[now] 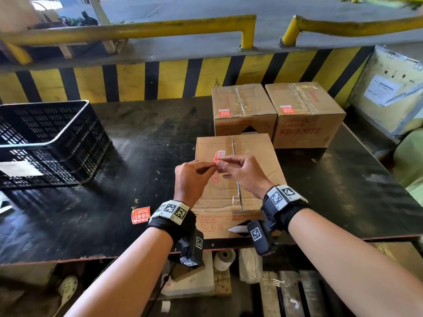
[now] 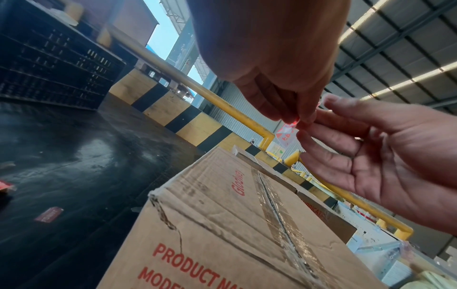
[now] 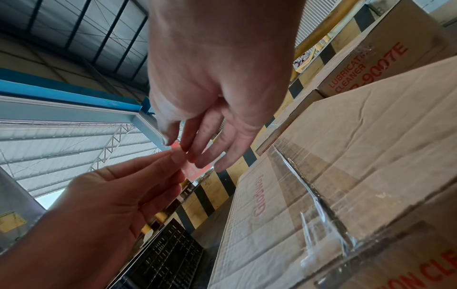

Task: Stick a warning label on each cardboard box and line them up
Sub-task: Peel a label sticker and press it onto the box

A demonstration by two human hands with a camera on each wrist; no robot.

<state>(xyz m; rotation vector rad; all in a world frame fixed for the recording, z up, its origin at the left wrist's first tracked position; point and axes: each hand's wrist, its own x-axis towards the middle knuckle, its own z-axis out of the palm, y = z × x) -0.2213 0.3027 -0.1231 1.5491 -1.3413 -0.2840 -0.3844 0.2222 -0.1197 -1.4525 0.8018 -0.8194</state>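
Fingertips first: both hands meet above the near box, thumb and forefinger of the left hand (image 1: pixel 191 177) pinched onto one end of a small red-and-white label (image 1: pixel 219 155), thumb and forefinger of the right hand (image 1: pixel 241 170) nipping the other edge. The right hand's remaining fingers (image 3: pixel 223 154) fan out loose and straight; the left's are gently curled behind the pinch. It looks like the backing is being worked off, though I can't tell whether it has parted yet.

That label is feather-light, floppy, curling at its free end, and tacky once bared, so I'd say hold it by the very corners, keep the glue side off the skin, and lay one edge down before smoothing.

Below the hands sits the near box (image 1: pixel 238 175), taped along its centre seam, creased and a bit dented, no label on top so far. Cardboard like that is stiff enough to press on but gives over the flap seam; a flat panel beside the tape seems the better landing spot. To slide it, push low on the sides.

Further back, two boxes (image 1: pixel 245 108) (image 1: pixel 305 113) stand side by side, touching, each already wearing a red label. A spare label (image 1: pixel 140 215) lies on the black table (image 1: pixel 80 213); a black crate (image 1: pixel 45 143) sits far left.
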